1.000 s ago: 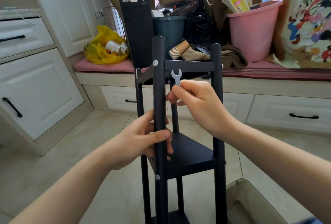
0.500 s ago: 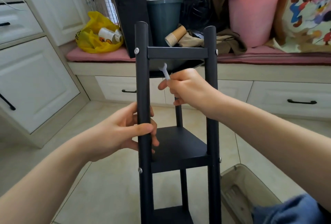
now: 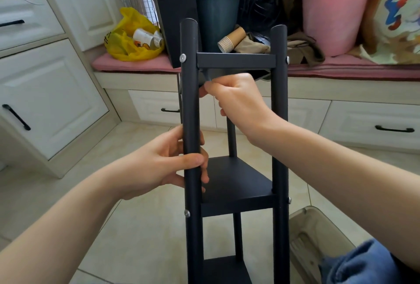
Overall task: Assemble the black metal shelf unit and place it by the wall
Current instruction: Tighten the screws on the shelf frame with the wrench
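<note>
Shelf unit (image 3: pixel 236 183) stands upright on the tiled floor (image 3: pixel 136 227), its long axis vertical and its four posts pointing up, directly before the person. Left hand (image 3: pixel 163 165) grasps the near left post (image 3: pixel 189 101) between the top shelf (image 3: pixel 236 63) and the middle shelf. Right hand (image 3: pixel 236 95) reaches under the top shelf beside that post, fingers curled, pinching a small grey tool (image 3: pixel 207 78) that is mostly hidden. Open floor lies left of the unit; a bin (image 3: pixel 318 238) sits just right of its base. Behind, a bench (image 3: pixel 141 79) carries a yellow bag (image 3: pixel 129 40), paper cups (image 3: pixel 231 40) and a pink bucket (image 3: pixel 334 15). White cabinets (image 3: pixel 45 97) line the left.
</note>
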`<control>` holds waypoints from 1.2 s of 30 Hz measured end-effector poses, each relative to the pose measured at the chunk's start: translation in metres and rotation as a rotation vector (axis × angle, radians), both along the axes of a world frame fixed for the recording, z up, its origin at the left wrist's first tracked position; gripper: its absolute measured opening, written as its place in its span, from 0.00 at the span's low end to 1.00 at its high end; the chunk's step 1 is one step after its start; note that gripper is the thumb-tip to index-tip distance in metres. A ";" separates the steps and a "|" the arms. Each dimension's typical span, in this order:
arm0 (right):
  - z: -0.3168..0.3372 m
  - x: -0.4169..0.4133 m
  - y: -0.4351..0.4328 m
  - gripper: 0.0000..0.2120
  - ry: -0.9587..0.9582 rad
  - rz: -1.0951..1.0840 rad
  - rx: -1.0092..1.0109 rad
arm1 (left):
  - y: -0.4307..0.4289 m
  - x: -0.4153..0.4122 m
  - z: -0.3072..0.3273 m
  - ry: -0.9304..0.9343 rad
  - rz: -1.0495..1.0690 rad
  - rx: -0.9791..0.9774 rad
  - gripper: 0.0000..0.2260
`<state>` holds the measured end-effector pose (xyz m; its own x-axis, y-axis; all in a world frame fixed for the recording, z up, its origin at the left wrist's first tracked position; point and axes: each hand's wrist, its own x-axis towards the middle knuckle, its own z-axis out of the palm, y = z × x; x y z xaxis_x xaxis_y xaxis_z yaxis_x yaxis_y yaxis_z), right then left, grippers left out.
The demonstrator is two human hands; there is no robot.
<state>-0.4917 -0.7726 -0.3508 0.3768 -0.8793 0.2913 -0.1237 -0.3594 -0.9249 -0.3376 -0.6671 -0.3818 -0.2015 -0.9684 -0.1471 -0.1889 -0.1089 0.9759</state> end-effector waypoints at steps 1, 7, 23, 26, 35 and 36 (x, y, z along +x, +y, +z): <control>0.000 0.000 0.000 0.12 0.011 -0.006 -0.011 | 0.000 0.000 0.001 -0.001 0.001 0.002 0.17; 0.001 0.001 -0.002 0.12 0.018 -0.003 -0.026 | 0.001 -0.001 0.002 -0.057 0.009 -0.002 0.18; -0.012 0.013 -0.008 0.15 -0.015 -0.045 -0.173 | -0.001 0.005 0.000 -0.089 -0.035 0.008 0.22; -0.017 0.020 -0.010 0.16 -0.032 -0.055 -0.216 | -0.002 0.005 0.000 -0.096 -0.035 0.006 0.17; -0.021 0.030 -0.009 0.19 -0.063 -0.087 -0.270 | -0.003 0.006 0.003 -0.144 -0.020 0.007 0.17; -0.020 0.028 -0.008 0.17 -0.055 -0.079 -0.263 | -0.003 0.006 0.003 -0.147 -0.014 0.005 0.17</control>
<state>-0.4636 -0.7810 -0.3708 0.2875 -0.7967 0.5316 -0.1128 -0.5794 -0.8072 -0.3312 -0.6706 -0.3789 -0.1909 -0.9648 -0.1808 -0.3315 -0.1100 0.9370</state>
